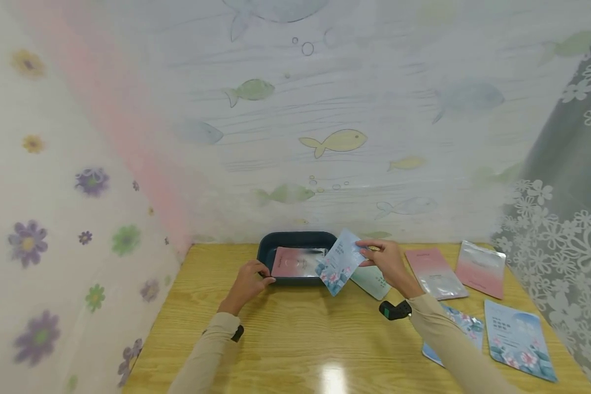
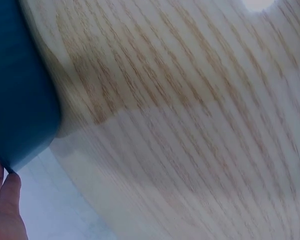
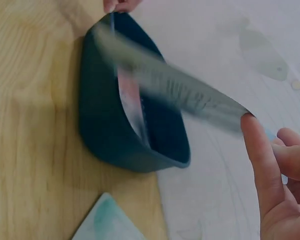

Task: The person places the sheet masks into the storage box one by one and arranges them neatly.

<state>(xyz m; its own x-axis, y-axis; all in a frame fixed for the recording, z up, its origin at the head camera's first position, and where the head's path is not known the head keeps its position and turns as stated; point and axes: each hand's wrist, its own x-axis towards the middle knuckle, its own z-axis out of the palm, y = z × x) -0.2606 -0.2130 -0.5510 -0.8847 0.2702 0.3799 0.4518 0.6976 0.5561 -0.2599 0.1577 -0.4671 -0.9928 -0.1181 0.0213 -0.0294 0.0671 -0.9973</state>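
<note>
A dark teal plastic bin (image 1: 295, 282) stands at the back of the wooden table against the wall. My left hand (image 1: 248, 282) pinches its rim at the front left corner, thumb outside, as the left wrist view also shows. Inside the bin lies a pink and silver sachet (image 1: 289, 264). My right hand (image 1: 386, 265) holds a light blue sachet printed with pink flowers (image 1: 342, 260) by its upper right edge, tilted over the bin's right end. The right wrist view catches this sachet (image 3: 185, 95) nearly edge-on and blurred, its printed back showing.
A pale green sachet (image 1: 373, 282) lies just right of the bin, partly behind the held one. Two pink and silver sachets (image 1: 435, 273) lie farther right. Nearer are two blue floral sachets (image 1: 519, 339), one partly under my right sleeve. Painted walls (image 1: 325, 180) bound the table.
</note>
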